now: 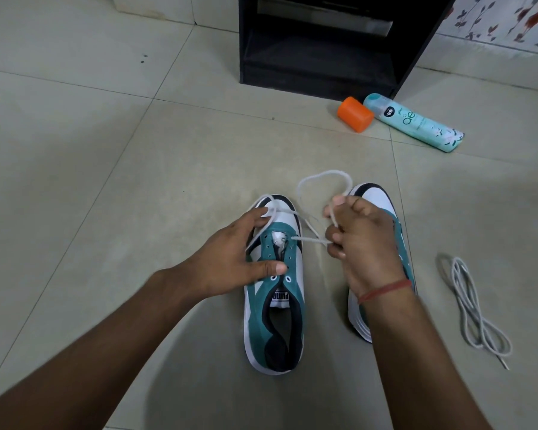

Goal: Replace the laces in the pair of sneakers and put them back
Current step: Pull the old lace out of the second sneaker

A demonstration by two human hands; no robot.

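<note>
The tiled floor [90, 150] carries every item in view. At left of centre, the left hand [230, 259] rests on the left sneaker [274, 305], a teal, white and black shoe standing upright on its sole with the toe pointing away from the person. The fingers of this hand are spread and fairly straight, the forefinger reaching onto the white toe panel and the thumb lying across the eyelet row near the tongue; it steadies the shoe and does not pinch anything. A white lace [311, 193] runs through the front eyelets of that sneaker, passes over the toe, and rises in a loop above and between the two shoes. The right hand [361, 240] is curled round this lace, thumb and fingers closed on the strand just beside the left sneaker's inner edge; a red thread [385, 290] circles the wrist. The right sneaker [376, 197] stands behind that hand, largely hidden by hand and forearm. A second lace [472, 308] lies loose and coiled on the floor to the right, apart from both shoes. Farther back lie an orange cap [354, 114] and a teal spray can [416, 122], touching, before a black cabinet [323, 41].
</note>
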